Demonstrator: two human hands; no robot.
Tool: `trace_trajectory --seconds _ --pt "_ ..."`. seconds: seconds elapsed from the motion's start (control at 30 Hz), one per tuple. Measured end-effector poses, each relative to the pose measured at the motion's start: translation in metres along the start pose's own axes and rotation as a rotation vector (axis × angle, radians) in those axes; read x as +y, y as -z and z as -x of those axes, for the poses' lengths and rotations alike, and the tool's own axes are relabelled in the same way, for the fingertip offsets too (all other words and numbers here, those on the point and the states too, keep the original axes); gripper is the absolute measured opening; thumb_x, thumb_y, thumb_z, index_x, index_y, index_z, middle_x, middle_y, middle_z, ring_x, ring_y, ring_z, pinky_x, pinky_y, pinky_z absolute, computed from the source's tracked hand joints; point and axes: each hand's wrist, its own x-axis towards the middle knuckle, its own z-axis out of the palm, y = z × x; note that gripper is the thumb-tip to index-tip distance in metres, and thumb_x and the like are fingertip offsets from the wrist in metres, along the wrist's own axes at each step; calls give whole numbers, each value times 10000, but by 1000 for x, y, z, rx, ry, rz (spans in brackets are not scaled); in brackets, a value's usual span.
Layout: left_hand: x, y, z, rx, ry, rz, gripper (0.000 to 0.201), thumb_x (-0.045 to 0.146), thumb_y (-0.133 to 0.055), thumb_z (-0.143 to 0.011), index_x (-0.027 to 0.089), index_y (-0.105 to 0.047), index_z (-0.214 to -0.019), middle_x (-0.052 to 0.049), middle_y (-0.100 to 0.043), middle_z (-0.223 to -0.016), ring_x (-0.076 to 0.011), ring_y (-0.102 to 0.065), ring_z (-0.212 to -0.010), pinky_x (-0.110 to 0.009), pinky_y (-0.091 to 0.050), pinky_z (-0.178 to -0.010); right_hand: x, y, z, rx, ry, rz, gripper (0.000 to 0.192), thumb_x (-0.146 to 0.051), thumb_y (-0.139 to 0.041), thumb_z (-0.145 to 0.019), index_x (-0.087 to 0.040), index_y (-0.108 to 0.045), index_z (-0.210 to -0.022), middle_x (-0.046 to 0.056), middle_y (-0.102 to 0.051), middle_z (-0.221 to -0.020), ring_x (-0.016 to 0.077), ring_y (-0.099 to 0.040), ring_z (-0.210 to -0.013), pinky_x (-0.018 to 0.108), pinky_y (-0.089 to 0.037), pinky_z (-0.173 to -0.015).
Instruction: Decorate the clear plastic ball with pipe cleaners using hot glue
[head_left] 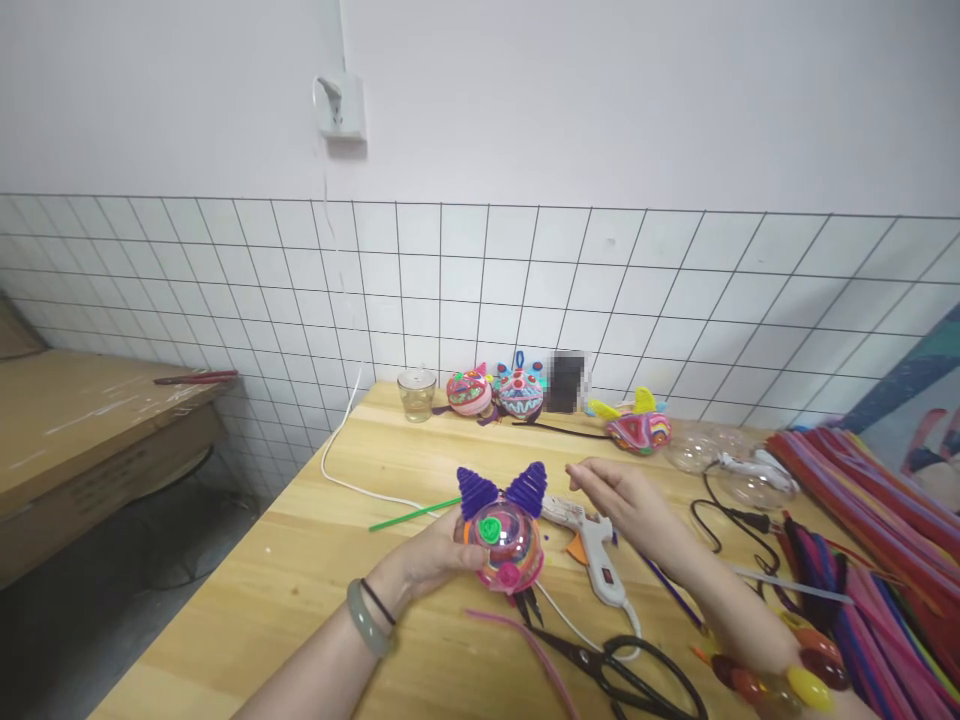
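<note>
Head view, one wooden table (315, 560) against a tiled wall.

Item 1: pipe-cleaner ball ornament (504, 538), striped, with two purple ears at 12 o'clock and a green rosette on its face. It sat just off the table centre, clasped from 9 o'clock by the left hand (431, 556), fingers closed round its side. Judged light, its wound fuzzy skin soft and grippy over a seemingly stiff shell; best taken round the body, not by the ears (likely only glued).

Item 2: right hand (626, 497), at 3 o'clock of the ornament, open and holding nothing, fingers loosely extended above the glue gun (592, 545).

Item 3: black scissors (622, 675) at 5 o'clock.

Item 4: three finished ornaments (517, 392) at 12 o'clock, near a glass cup (417, 393).

Item 5: pipe-cleaner stock (877, 540) at 3 o'clock.
</note>
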Motion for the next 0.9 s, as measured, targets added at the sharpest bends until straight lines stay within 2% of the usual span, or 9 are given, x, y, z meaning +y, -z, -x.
trace_trajectory --seconds 0.07,0.13,0.23,0.33,0.43,0.53,0.7,0.8,0.9 --pt "0 -1 0 -9 14 -2 707 383 -843 -581 123 -617 -1198 -168 -648 -1179 -280 -603 -1067 -378 -414 -955 3 3 0 76 -13 -9 450 -614 -489 -839 -207 -587 -676 -31 -463 -529 141 -455 -500 271 -388 -488" --pt "-1 -2 0 -22 21 -8 704 371 -844 -583 128 -613 -1202 -166 -645 -1186 -283 -597 -1078 -380 -408 -960 3 1 -1 95 -7 -33 434 -618 -511 -822 -204 -637 -787 0 -561 -614 166 -534 -578 287 -448 -543" --pt "-2 -3 1 -31 21 -22 724 374 -847 -577 138 -602 -1216 -162 -632 -1209 -286 -583 -1099 -377 -398 -966 0 -11 -2 -6 -18 -137 453 -575 -581 -798 -199 -652 -1041 52 -681 -875 200 -618 -755 315 -507 -665" --pt "-3 -2 1 -30 44 -47 729 378 -855 -559 144 -607 -1204 -148 -637 -1195 -280 -584 -1084 -366 -402 -948 -5 -23 -4 -125 -28 -206 365 -530 -607 -792 -191 -680 -908 38 -686 -807 197 -611 -755 315 -499 -696" --pt "-4 -1 0 -26 64 -55 725 390 -861 -543 144 -616 -1180 -138 -653 -1152 -271 -594 -1048 -356 -409 -925 -9 -26 -7 -120 -28 -200 316 -500 -635 -762 -191 -656 -699 10 -637 -666 178 -570 -673 301 -473 -661" --pt "-4 -1 1 -27 62 -54 720 393 -856 -551 139 -613 -1179 -138 -649 -1151 -269 -591 -1044 -363 -403 -933 -10 -25 -11 -89 -64 -218 307 -486 -660 -730 -189 -654 -652 4 -627 -635 177 -566 -657 298 -467 -655" --pt "-3 0 2 -27 93 -35 728 342 -866 -548 150 -598 -1197 -128 -646 -1151 -254 -591 -1040 -358 -399 -939 0 -21 -15 4 -145 -306 364 -540 -640 -740 -178 -680 -739 45 -678 -743 192 -619 -726 303 -483 -684" --pt "-1 -1 1 -20 77 -22 736 333 -869 -545 143 -596 -1201 -134 -650 -1141 -254 -592 -1036 -359 -403 -937 13 -13 -14 78 -169 -326 396 -572 -632 -751 -177 -664 -736 9 -605 -609 164 -580 -611 293 -471 -618" --pt "1 -3 0 17 36 -24 742 337 -875 -529 135 -605 -1190 -150 -649 -1151 -271 -594 -1043 -368 -414 -926 23 -5 -8 97 -178 -319 452 -553 -711 -699 -192 -687 -970 18 -655 -683 190 -612 -671 309 -486 -623"
